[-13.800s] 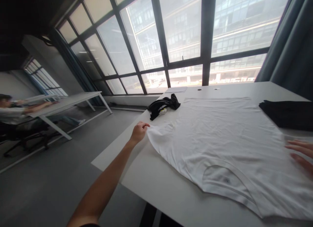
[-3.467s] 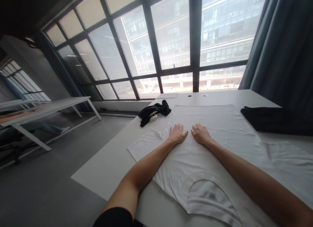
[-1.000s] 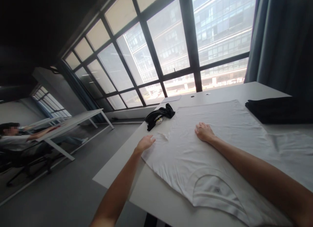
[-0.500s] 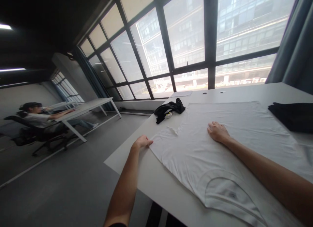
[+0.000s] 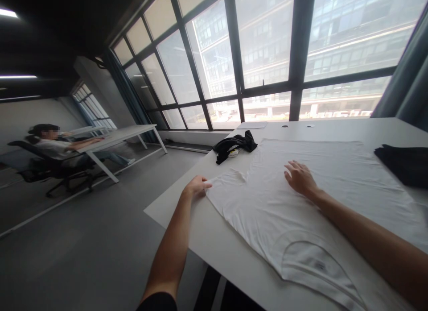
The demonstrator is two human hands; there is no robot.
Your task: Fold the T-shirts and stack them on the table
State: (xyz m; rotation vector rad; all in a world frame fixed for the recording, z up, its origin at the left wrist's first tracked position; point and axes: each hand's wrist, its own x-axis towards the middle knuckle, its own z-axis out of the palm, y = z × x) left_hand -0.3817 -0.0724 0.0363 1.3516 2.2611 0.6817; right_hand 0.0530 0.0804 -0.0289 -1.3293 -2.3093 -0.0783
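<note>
White lettering (image 5: pixel 233 148) is borne by the bunched black cloth (image 5: pixel 246 142), but the word cannot be made out. Inside the collar (image 5: pixel 294 238) of the white shirt (image 5: pixel 261 201), a small dark mark (image 5: pixel 320 265) is seen, too blurred to be read.

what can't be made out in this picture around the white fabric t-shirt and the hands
All in the head view:
- White fabric T-shirt: far right part cut off by the right edge, partly covered by the right forearm.
- Small dark print inside the collar: too small and blurred to read.
- Right hand: its own back hides the palm.
- Crumpled black cloth: folds hide its shape.
- Folded black cloth: cut off by the right edge.
</note>
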